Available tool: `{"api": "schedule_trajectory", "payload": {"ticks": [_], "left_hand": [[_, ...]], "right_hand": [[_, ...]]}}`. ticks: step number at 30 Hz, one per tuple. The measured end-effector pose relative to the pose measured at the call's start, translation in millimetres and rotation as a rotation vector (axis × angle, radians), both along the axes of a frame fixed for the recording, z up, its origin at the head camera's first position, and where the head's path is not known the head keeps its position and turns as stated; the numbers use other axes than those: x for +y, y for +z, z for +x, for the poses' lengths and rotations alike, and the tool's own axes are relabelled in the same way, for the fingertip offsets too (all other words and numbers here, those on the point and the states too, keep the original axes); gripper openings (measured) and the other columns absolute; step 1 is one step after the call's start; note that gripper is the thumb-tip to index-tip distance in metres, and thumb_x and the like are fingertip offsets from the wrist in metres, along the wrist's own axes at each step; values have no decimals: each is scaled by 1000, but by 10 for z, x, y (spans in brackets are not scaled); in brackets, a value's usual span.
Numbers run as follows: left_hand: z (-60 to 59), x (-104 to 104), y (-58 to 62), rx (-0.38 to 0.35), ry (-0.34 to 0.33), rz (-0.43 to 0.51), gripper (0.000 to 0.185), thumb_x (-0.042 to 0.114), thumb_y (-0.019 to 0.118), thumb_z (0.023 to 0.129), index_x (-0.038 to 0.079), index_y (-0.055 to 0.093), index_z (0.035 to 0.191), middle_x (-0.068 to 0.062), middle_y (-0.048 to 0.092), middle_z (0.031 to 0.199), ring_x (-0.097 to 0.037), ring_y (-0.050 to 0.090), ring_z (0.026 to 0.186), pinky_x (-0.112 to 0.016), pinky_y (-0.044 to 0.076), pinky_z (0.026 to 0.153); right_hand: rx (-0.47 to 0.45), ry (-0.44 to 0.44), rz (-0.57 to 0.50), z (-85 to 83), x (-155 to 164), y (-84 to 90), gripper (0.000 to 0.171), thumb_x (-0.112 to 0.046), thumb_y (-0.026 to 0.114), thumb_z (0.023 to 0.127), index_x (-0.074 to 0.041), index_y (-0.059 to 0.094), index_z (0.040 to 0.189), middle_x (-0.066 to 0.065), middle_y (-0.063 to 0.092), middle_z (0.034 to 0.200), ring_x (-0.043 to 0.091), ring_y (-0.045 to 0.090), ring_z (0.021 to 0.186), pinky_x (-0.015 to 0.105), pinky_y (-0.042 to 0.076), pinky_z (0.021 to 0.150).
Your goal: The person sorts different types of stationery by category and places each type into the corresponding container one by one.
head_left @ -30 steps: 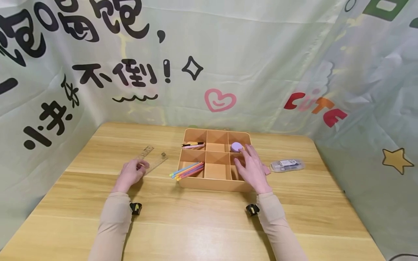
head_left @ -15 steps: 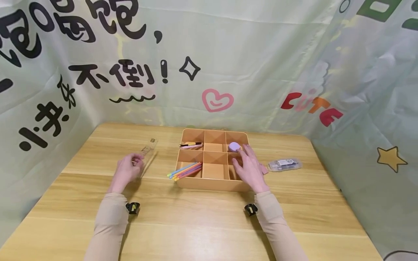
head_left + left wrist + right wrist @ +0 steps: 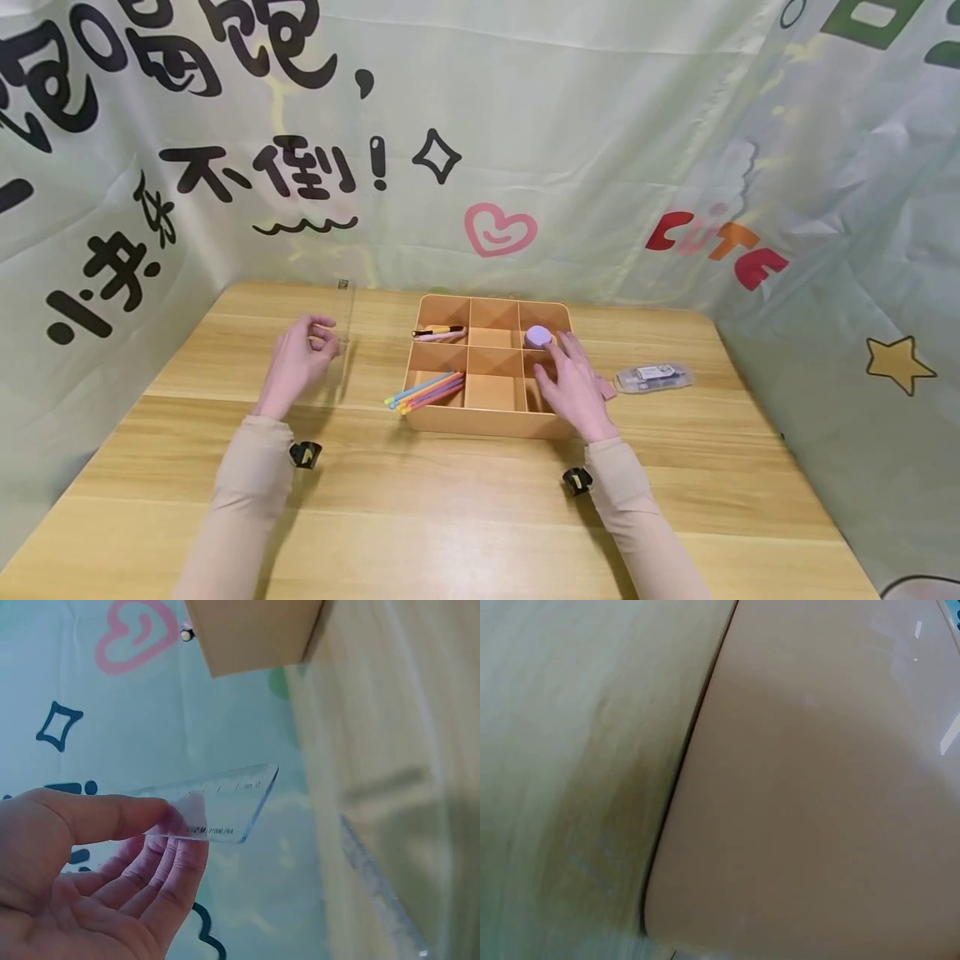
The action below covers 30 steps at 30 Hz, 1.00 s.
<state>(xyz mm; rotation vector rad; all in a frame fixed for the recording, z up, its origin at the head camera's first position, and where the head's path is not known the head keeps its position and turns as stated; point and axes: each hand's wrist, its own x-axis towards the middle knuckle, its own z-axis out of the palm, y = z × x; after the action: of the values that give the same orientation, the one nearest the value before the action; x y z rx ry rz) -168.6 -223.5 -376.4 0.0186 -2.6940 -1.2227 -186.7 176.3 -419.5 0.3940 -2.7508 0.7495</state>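
head view: toward the left edge of the desk [image 3: 450, 517], the left hand [image 3: 296, 362] pinches a clear ruler [image 3: 232, 799]; the right hand [image 3: 579, 390], fingers spread, lies over the organizer's right side, organizer [image 3: 487, 423].

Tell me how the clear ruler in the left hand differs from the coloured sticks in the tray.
The ruler is see-through and flat with printed marks; the sticks are slender and brightly coloured.
The ruler is pinched in the left hand; the sticks lean in the tray's near-left compartment, poking out over its edge.
Both are long and straight.
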Motion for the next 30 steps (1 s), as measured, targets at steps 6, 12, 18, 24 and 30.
{"api": "schedule_trajectory", "payload": {"ticks": [6, 12, 18, 24, 30], "left_hand": [[-56, 54, 200, 75, 11, 16, 42, 2, 52, 96, -5, 42, 137, -24, 67, 109, -40, 70, 98, -38, 52, 85], [-146, 133, 432, 176, 15, 18, 46, 1, 53, 97, -3, 44, 143, -23, 67, 104, -39, 71, 94, -19, 52, 79], [-237, 250, 600, 196, -35, 52, 38, 0, 55, 97, 3, 55, 135, -20, 67, 102, -34, 70, 91, -9, 49, 67], [-348, 405, 743, 164, -80, 79, 31, 6, 56, 99, 4, 58, 130, -21, 69, 106, -33, 69, 96, -20, 54, 71], [-468, 602, 802, 190, -156, 82, 24, 6, 58, 99, 0, 60, 122, -22, 74, 108, -35, 71, 102, -36, 55, 83]], "right_hand": [[7, 3, 1, -13, 1, -10, 47, -19, 64, 95, 6, 58, 134, 32, 43, 152, 46, 35, 147, 60, 32, 120], [13, 6, 5, -17, 5, -11, 47, -19, 64, 95, 7, 58, 134, 32, 43, 152, 46, 35, 147, 60, 32, 120], [0, 6, 1, -8, 4, -21, 47, -19, 65, 95, 6, 58, 135, 30, 43, 153, 46, 35, 147, 61, 34, 118], [-9, 3, 1, -5, 4, -25, 48, -19, 64, 95, 6, 58, 135, 29, 44, 153, 44, 35, 148, 63, 35, 117], [-9, 8, 9, -13, -3, -8, 49, -19, 64, 95, 6, 57, 137, 28, 44, 154, 44, 34, 149, 63, 34, 117]]}}
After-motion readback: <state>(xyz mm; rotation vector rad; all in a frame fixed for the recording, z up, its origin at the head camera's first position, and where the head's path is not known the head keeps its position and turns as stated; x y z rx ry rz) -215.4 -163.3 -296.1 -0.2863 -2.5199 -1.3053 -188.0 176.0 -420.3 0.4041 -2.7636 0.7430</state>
